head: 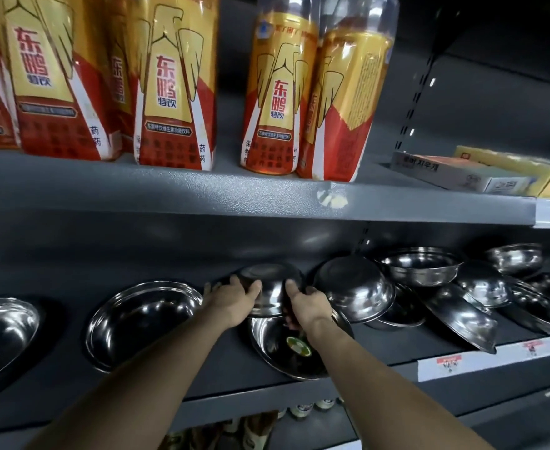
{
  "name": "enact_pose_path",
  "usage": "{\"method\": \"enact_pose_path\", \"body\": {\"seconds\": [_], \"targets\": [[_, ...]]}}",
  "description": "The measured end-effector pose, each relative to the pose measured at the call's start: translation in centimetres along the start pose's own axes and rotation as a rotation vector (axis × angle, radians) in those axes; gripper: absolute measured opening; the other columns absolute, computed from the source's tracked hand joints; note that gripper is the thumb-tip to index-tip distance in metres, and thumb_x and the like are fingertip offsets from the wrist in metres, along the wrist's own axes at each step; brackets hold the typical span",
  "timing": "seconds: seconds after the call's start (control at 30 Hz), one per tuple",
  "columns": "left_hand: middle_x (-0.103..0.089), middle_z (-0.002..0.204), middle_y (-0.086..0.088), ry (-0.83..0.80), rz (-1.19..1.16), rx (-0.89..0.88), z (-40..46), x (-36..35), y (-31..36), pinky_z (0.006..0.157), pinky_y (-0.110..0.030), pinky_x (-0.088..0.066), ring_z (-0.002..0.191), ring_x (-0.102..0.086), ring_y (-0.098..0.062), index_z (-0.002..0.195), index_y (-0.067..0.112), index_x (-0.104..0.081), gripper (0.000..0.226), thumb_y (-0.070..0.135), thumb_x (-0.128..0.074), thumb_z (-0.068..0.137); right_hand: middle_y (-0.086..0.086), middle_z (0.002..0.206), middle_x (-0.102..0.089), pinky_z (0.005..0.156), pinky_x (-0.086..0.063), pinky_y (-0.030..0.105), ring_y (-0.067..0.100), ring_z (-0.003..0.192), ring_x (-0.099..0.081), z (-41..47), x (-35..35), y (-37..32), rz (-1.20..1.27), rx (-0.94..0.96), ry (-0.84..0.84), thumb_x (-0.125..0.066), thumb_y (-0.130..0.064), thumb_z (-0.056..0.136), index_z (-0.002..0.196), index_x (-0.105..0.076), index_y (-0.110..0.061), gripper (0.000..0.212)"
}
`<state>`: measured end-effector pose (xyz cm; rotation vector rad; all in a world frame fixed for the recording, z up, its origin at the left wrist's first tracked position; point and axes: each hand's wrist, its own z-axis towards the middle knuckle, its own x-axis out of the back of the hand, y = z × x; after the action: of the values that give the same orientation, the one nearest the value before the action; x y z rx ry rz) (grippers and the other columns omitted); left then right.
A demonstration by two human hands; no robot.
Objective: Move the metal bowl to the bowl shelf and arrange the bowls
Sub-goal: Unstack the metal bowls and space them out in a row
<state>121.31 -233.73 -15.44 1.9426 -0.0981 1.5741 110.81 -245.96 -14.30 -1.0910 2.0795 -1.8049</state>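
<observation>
**Both hands on an upturned bowl**

The forearms reached in from six o'clock. The left hand (pixel 234 298) and right hand (pixel 307 303) each held a narrow grip on opposite sides of the inverted metal bowl (pixel 268 292), likely to steady it above the stickered bowl (pixel 294 349) on the bowl shelf (pixel 202 378). At three o'clock lay a jumbled pile (pixel 445 293), perhaps eight bowls; two open bowls sat at nine.

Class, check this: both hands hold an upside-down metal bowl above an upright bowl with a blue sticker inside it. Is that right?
Not quite. In the head view, the sticker inside the upright bowl is green and white, not blue. The rest stands: the left hand and right hand hold the upside-down bowl above it.
</observation>
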Motion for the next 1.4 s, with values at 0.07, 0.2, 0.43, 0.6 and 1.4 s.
{"method": "enact_pose_path", "body": {"seconds": [0.07, 0.2, 0.43, 0.6, 1.4], "targets": [[-0.047, 0.148, -0.017, 0.033, -0.075, 0.012, -0.3, 0.0, 0.2, 0.120, -0.041, -0.019, 0.141, -0.038, -0.029, 0.145, 0.010, -0.039, 0.075, 0.064, -0.022, 0.096, 0.002, 0.083, -0.070, 0.056, -0.055, 0.015, 0.014, 0.063, -0.067, -0.2, 0.0, 0.1, -0.052, 0.072, 0.082, -0.059, -0.053, 0.092, 0.140, -0.052, -0.006, 0.067], [-0.057, 0.137, -0.017, 0.134, -0.228, 0.036, -1.1, 0.5, 0.8, 0.114, -0.044, -0.031, 0.132, -0.047, -0.034, 0.140, 0.014, -0.045, 0.066, 0.061, -0.028, 0.097, 0.012, 0.136, -0.062, 0.107, -0.038, 0.030, 0.027, 0.131, -0.053, -0.9, 0.2, 0.5, -0.060, 0.167, 0.152, -0.053, -0.058, 0.092, 0.146, -0.048, -0.006, 0.075], [-0.063, 0.129, -0.007, 0.283, -0.676, 0.075, -3.0, 1.6, 1.8, 0.101, -0.036, -0.043, 0.121, -0.057, -0.030, 0.137, 0.023, -0.046, 0.057, 0.060, -0.040, 0.094, -0.001, 0.120, -0.070, 0.086, -0.038, 0.018, 0.020, 0.114, -0.063, -4.1, 1.0, 0.6, 0.019, 0.361, 0.295, -0.045, -0.060, 0.095, 0.150, -0.043, -0.023, 0.066], [-0.064, 0.128, 0.000, 0.332, -0.891, 0.006, -4.6, 2.4, 2.0, 0.092, -0.027, -0.036, 0.121, -0.057, -0.025, 0.139, 0.023, -0.044, 0.055, 0.057, -0.042, 0.096, -0.013, 0.101, -0.066, 0.066, -0.034, 0.015, 0.002, 0.077, -0.052, -6.8, 1.2, 0.8, 0.036, 0.458, 0.342, -0.038, -0.063, 0.096, 0.149, -0.033, -0.045, 0.056], [-0.050, 0.146, -0.007, 0.093, -0.351, -0.105, -7.3, 5.4, -2.7, 0.113, -0.040, -0.031, 0.137, -0.042, -0.027, 0.141, 0.022, -0.051, 0.065, 0.061, -0.019, 0.099, 0.002, 0.039, -0.058, 0.039, -0.053, 0.025, 0.013, 0.029, -0.052, -8.3, 3.5, 1.4, 0.428, -0.111, 0.184, -0.048, -0.020, 0.091, 0.084, -0.059, -0.011, 0.016]]}}
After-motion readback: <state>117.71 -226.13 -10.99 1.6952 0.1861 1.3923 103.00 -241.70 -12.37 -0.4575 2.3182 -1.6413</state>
